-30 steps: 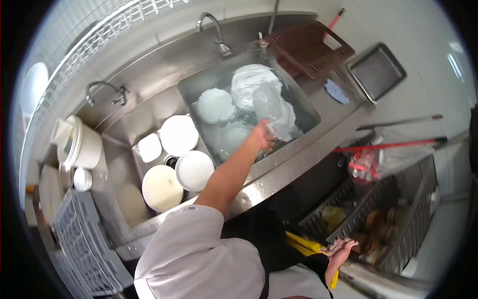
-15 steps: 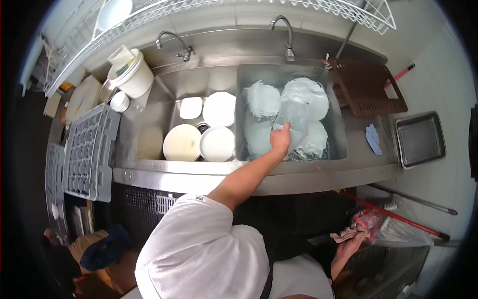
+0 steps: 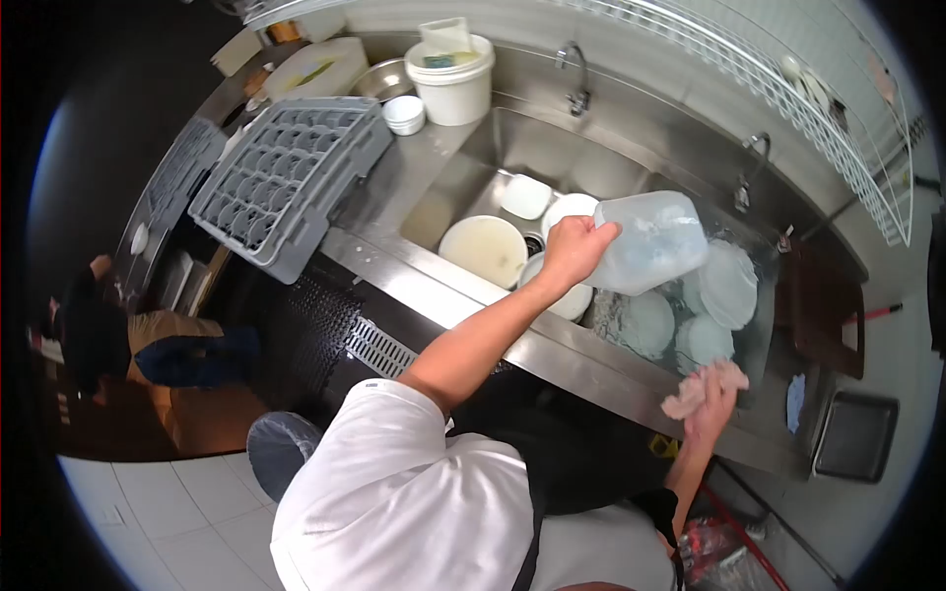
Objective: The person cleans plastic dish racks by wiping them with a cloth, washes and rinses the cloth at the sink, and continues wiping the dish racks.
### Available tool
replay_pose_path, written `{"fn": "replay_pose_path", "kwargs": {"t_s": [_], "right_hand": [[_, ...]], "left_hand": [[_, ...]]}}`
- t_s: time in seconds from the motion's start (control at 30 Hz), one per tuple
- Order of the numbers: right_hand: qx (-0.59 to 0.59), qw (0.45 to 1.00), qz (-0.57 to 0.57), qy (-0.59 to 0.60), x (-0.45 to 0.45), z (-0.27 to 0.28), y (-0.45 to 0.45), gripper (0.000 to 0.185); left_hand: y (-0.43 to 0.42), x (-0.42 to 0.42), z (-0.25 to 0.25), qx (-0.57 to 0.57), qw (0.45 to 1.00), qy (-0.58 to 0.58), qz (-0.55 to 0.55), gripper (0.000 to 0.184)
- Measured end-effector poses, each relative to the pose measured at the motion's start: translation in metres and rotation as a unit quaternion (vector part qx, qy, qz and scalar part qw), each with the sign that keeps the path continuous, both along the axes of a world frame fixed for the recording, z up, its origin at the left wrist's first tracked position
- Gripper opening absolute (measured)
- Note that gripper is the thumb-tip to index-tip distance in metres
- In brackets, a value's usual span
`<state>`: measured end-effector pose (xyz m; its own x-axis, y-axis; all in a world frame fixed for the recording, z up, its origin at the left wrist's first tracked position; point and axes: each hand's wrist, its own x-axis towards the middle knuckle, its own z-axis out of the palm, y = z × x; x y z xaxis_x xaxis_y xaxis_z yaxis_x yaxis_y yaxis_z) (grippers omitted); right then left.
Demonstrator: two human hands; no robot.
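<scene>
Gripped at its edge by my left hand [image 3: 579, 248], a translucent plastic container [image 3: 652, 241] is held up over the divider between the two sink basins. My right hand [image 3: 711, 409] is closed round a crumpled pink cloth [image 3: 706, 388] at the front edge of the water-filled basin. Several pale round dishes lie under the water there, among them one whitish dish [image 3: 728, 286]. In the other basin [image 3: 443, 202] are a round dish with cloudy liquid [image 3: 483, 252], a small square dish [image 3: 526, 197] and more white dishes, partly hidden by my left hand and the container.
Left of the sinks stand a grey dish rack [image 3: 286, 182], small white bowls [image 3: 404, 114] and a white bucket [image 3: 451, 89]. A wire shelf [image 3: 769, 84] hangs above. A brown tray [image 3: 818, 315] and metal pan [image 3: 857, 435] are at right. Another person [image 3: 108, 335] is at far left.
My left hand has lifted the container out of the water and moved it left. My right hand has come up with the cloth to the sink's front edge. The view has turned left.
</scene>
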<state>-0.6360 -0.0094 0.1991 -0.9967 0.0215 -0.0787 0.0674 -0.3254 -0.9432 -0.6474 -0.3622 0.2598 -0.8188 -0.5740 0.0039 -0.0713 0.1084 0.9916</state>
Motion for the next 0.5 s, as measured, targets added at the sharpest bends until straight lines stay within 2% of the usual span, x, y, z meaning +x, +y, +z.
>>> {"fn": "replay_pose_path", "kwargs": {"t_s": [0.07, 0.1, 0.13, 0.23, 0.33, 0.37, 0.4, 0.43, 0.5], "right_hand": [[-0.022, 0.993, 0.079, -0.086, -0.032, -0.015, -0.061, 0.021], [-0.056, 0.986, 0.111, -0.112, -0.052, -0.036, -0.089, 0.024], [-0.088, 0.976, 0.141, -0.138, -0.073, -0.063, -0.117, 0.027], [-0.093, 0.939, 0.168, -0.285, -0.117, -0.14, -0.223, 0.035], [-0.117, 0.941, 0.179, -0.262, -0.12, -0.177, -0.312, 0.036], [-0.123, 0.946, 0.176, -0.242, -0.12, -0.19, -0.335, 0.035], [-0.154, 0.937, 0.265, -0.166, -0.12, -0.201, -0.355, 0.028], [-0.166, 0.934, 0.27, -0.166, -0.118, -0.201, -0.369, 0.029], [-0.189, 0.927, 0.274, -0.17, -0.106, -0.207, -0.392, 0.033]], "left_hand": [[-0.037, 0.027, 0.015, -0.097, 0.994, -0.045, 0.016, 0.048], [-0.053, 0.039, 0.017, -0.142, 0.987, -0.07, 0.023, 0.048], [-0.068, 0.047, 0.012, -0.159, 0.985, -0.045, 0.048, 0.053], [-0.107, 0.076, 0.018, -0.252, 0.962, -0.087, 0.063, 0.055], [-0.141, 0.101, 0.03, -0.399, 0.909, -0.072, 0.096, 0.055], [-0.152, 0.108, 0.03, -0.413, 0.901, -0.086, 0.103, 0.054], [-0.163, 0.114, 0.031, -0.426, 0.892, -0.102, 0.108, 0.054], [-0.175, 0.12, 0.031, -0.439, 0.884, -0.118, 0.112, 0.053], [-0.2, 0.128, 0.015, -0.369, 0.913, -0.126, 0.119, 0.053]]}}
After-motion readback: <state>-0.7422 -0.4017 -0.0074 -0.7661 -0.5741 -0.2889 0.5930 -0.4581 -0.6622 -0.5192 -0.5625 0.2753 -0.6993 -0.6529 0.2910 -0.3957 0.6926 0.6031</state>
